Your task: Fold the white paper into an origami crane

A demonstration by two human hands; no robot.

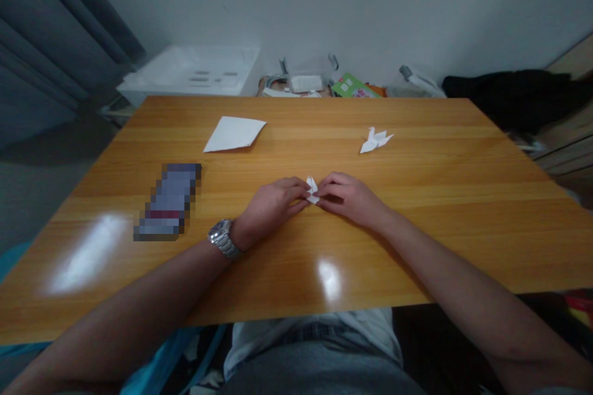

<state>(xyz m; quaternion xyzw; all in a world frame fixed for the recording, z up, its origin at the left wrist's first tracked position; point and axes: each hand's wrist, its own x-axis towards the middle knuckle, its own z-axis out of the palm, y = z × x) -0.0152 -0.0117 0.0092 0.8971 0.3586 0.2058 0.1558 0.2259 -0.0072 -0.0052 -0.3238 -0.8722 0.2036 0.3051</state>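
Note:
Both my hands meet at the middle of the wooden table (pixel 417 247). Between their fingertips sits a small folded white paper piece (pixel 312 190). My left hand (pixel 269 207), with a metal watch (pixel 223 238) on its wrist, pinches the piece from the left. From the right, my right hand (pixel 349 197) pinches the same piece with curled fingers. Most of the paper is hidden by my fingers.
A finished white paper crane (pixel 375 140) lies at the far right of the table. A flat white sheet (pixel 234 134) lies far left, and a blurred flat object (pixel 169 200) sits left of my hands. Clutter and a white box (pixel 189 71) lie behind the table.

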